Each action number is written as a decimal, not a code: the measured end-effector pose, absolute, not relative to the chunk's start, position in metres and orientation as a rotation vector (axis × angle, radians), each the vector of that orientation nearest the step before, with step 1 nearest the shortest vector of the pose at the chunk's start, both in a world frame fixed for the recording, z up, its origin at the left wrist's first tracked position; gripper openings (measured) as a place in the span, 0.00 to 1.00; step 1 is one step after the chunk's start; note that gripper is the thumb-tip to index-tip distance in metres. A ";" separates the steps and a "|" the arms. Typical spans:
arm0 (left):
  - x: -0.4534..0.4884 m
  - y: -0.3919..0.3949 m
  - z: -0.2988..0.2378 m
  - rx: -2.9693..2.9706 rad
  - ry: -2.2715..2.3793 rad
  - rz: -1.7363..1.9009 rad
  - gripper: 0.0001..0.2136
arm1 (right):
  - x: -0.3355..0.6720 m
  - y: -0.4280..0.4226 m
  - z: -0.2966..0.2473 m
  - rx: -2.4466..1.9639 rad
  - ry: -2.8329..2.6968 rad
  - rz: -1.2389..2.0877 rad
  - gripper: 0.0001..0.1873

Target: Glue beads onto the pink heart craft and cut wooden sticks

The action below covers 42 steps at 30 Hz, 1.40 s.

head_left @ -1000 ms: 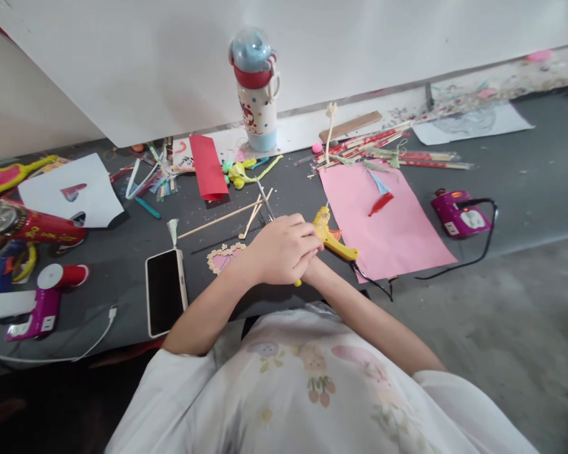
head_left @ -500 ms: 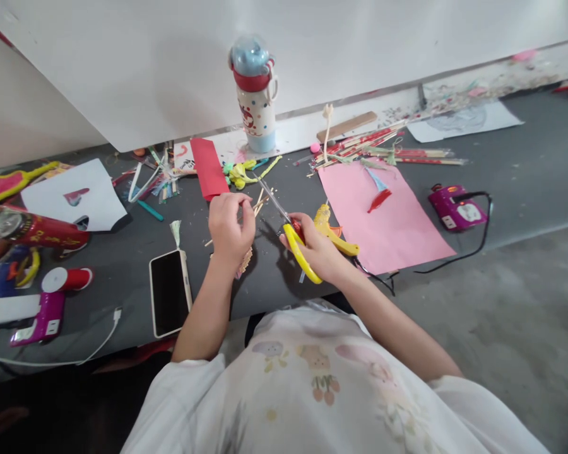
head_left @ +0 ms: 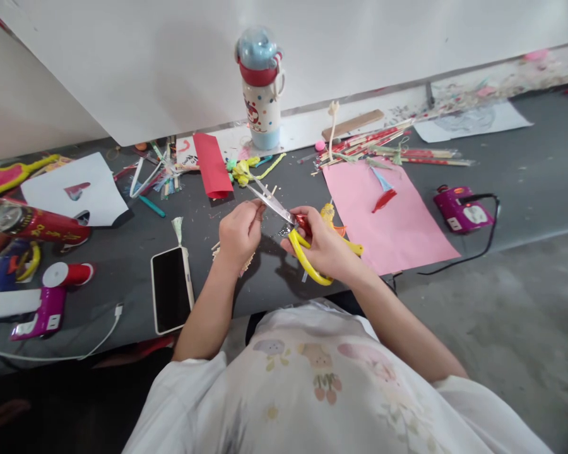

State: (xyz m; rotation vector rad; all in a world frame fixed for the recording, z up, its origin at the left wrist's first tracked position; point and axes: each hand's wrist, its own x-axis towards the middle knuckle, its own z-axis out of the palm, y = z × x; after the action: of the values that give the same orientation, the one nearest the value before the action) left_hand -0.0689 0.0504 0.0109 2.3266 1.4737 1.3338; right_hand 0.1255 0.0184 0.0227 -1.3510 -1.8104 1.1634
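My right hand (head_left: 319, 243) grips yellow-handled scissors (head_left: 307, 257), their blades spread and pointing up and to the left. A shiny red bit (head_left: 303, 223) shows beside its fingers; what it is I cannot tell. My left hand (head_left: 240, 233) is closed in a pinch just left of the blades, and whatever it holds is hidden. Short pale stick pieces (head_left: 273, 190) lie past the blades, with more sticks partly under my left wrist. A yellow glue gun (head_left: 328, 214) lies behind my right hand. Beyond my left hand is a folded red paper (head_left: 213, 165).
A water bottle (head_left: 261, 94) stands at the back. Pink paper (head_left: 397, 233) and a purple power adapter (head_left: 464, 208) lie to the right. On the left are a phone (head_left: 171, 291), red thread spool (head_left: 78, 273), red can (head_left: 47, 224) and white paper (head_left: 99, 189).
The scissor blades have opened from closed together. My left hand has shifted slightly right, nearer the blades, and its fingers have drawn closer together. The view has tilted slightly.
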 end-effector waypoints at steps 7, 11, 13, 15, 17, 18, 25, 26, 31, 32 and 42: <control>-0.069 0.044 0.016 2.275 1.425 1.273 0.13 | 0.134 0.020 0.034 -1.341 -1.913 1.087 0.35; -0.068 0.042 0.016 2.281 1.366 1.251 0.15 | 0.136 0.021 0.044 -1.328 -1.997 1.019 0.36; -0.067 0.041 0.017 2.267 1.352 1.252 0.15 | 0.137 0.021 0.046 -1.326 -2.003 1.031 0.37; -0.067 0.041 0.018 2.253 1.329 1.253 0.15 | 0.138 0.022 0.047 -1.335 -1.993 1.049 0.37; -0.067 0.041 0.019 2.241 1.317 1.242 0.15 | 0.139 0.023 0.046 -1.338 -1.967 1.082 0.36; -0.067 0.042 0.019 2.232 1.319 1.227 0.15 | 0.140 0.024 0.046 -1.330 -1.949 1.109 0.36; -0.067 0.044 0.014 2.121 1.365 1.163 0.16 | 0.147 0.028 0.046 -1.197 -1.856 1.293 0.32; -0.067 0.044 0.014 2.108 1.374 1.154 0.16 | 0.148 0.028 0.046 -1.198 -1.856 1.293 0.33; -0.066 0.043 0.014 2.090 1.378 1.148 0.16 | 0.152 0.029 0.046 -1.226 -1.882 1.267 0.31; -0.065 0.043 0.014 2.086 1.371 1.150 0.16 | 0.152 0.029 0.047 -1.229 -1.888 1.261 0.31; -0.060 0.041 0.017 1.783 1.109 1.175 0.16 | 0.169 0.033 0.072 -1.239 -1.981 1.143 0.29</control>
State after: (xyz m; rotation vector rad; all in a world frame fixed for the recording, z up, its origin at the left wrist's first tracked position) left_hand -0.0596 0.0407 0.0167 1.7828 1.1093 1.1747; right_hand 0.1688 0.0328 0.0717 -1.2391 -1.9811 1.1431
